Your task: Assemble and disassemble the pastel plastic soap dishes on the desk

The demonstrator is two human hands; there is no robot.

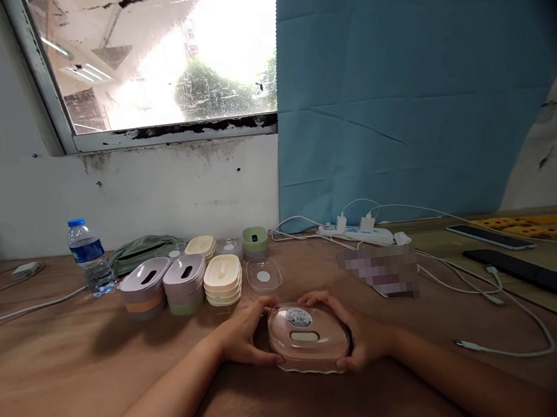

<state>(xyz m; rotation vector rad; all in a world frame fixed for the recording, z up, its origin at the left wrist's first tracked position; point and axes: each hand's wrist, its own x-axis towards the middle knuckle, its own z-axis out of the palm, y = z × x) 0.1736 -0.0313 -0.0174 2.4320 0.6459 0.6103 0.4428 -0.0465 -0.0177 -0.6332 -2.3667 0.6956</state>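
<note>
Between my hands, close to me on the table, is a pinkish-brown plastic box (285, 340) with a clear lid, a round printed sticker and an oval slot in its top. My left hand (249, 337) grips its left end, thumb at the lower front edge and fingers at the far corner. Around the right end curls my right hand (361, 332), thumb at the front and fingers over the far edge. Just beyond the box lies a clear lid (264, 275) with a white round sticker. To its left stands a stack of cream lids (223, 280).
Two lilac-topped boxes (185, 281), a green box (255, 242), a water bottle (88, 257) and a green pouch (146, 249) stand along the back left. A power strip (355, 233), white cables (517, 352) and dark phone-like slabs (529, 273) occupy the right side.
</note>
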